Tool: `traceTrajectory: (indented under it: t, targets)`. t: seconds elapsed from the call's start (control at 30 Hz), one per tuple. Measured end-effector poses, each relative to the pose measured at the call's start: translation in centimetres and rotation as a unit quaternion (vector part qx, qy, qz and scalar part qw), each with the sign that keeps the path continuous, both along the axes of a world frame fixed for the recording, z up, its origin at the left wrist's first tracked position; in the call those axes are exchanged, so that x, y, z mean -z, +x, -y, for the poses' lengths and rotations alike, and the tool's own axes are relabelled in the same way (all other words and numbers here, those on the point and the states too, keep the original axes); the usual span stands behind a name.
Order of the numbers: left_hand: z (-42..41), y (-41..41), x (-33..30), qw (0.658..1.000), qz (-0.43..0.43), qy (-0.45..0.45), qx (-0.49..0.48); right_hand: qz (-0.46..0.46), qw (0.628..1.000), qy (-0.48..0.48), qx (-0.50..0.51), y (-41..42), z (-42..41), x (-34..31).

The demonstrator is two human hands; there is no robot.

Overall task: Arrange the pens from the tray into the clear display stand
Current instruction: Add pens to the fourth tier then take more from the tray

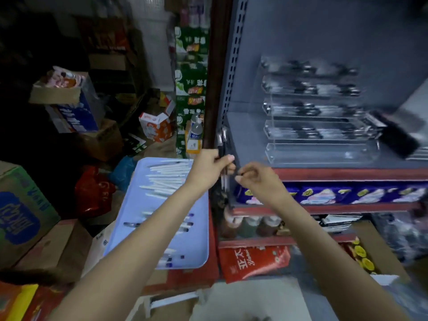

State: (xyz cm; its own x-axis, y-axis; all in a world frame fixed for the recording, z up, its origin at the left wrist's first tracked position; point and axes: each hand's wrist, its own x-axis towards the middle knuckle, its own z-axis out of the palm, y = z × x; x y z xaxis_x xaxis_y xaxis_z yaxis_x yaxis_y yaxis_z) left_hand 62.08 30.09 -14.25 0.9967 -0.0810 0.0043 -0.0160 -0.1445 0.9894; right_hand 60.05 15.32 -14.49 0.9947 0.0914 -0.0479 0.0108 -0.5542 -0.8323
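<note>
My left hand (209, 166) grips a small bunch of black-capped pens (222, 144), held upright just left of the shelf's front edge. Close beside it, my right hand (257, 176) has curled fingers pinching at the lower part of the same bunch. A light blue tray (201, 249) sits below my left forearm, with several white pens (166, 179) at its far end and blue-capped ones nearer me. The clear tiered display stand (322, 154) stands on the grey shelf to the right; its upper tiers hold pens, and the lowest tier looks bare. The frame is blurred.
A black box (398, 137) leans by the stand's right end. The shelf's perforated upright (231, 66) rises behind my hands. Purple snack packs (324, 193) fill the shelf below. Cardboard boxes (25, 216) and a red bag (92, 191) crowd the floor at left.
</note>
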Motion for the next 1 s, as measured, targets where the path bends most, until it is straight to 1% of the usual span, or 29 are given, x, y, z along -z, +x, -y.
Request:
traceTrajectory:
  t: [0.07,0.13,0.23,0.33,0.4,0.47,0.53,0.6,0.67,0.73,0.83,0.93,1.0]
  targets:
    - [3.2,1.6,-1.6,0.992,0.047,0.109,0.041,0.006,0.998,0.050,0.038,1.3,4.2,-2.0]
    - [6.8,3.1,-3.2,0.969,0.086,0.213,0.088,0.036,0.994,0.089,0.060,2.4,8.4,-3.9]
    - [12.2,5.0,-5.2,0.935,0.117,0.306,0.139,0.072,0.985,0.151,0.036,4.5,14.1,-6.3]
    - [16.5,6.9,-6.0,0.917,0.117,0.348,0.155,0.092,0.983,0.156,0.017,7.0,19.1,-7.6]
    - [18.3,7.8,-6.4,0.920,0.127,0.346,0.138,0.086,0.982,0.167,0.003,8.7,21.6,-7.8]
    - [19.2,8.6,-6.7,0.929,0.141,0.332,0.081,0.085,0.976,0.198,0.016,10.4,23.5,-7.7]
    - [19.0,9.3,-6.5,0.932,0.156,0.327,-0.014,0.093,0.972,0.212,0.050,12.1,25.0,-7.4]
    - [18.3,9.9,-5.9,0.915,0.170,0.352,-0.103,0.096,0.974,0.195,0.067,13.6,25.9,-6.7]
    - [17.3,10.6,-5.3,0.902,0.169,0.371,-0.146,0.092,0.979,0.176,0.050,14.6,25.8,-6.0]
    - [17.0,11.2,-5.5,0.902,0.154,0.378,-0.144,0.090,0.984,0.149,0.026,15.5,25.4,-5.4]
    - [17.7,11.7,-6.1,0.912,0.134,0.369,-0.116,0.101,0.992,0.071,0.017,16.8,24.5,-5.0]
    - [18.0,11.5,-6.0,0.913,0.154,0.369,-0.085,0.134,0.991,-0.023,0.014,17.6,24.0,-4.6]
    - [17.7,11.3,-6.0,0.913,0.179,0.354,-0.091,0.167,0.980,-0.105,-0.002,17.7,23.5,-4.3]
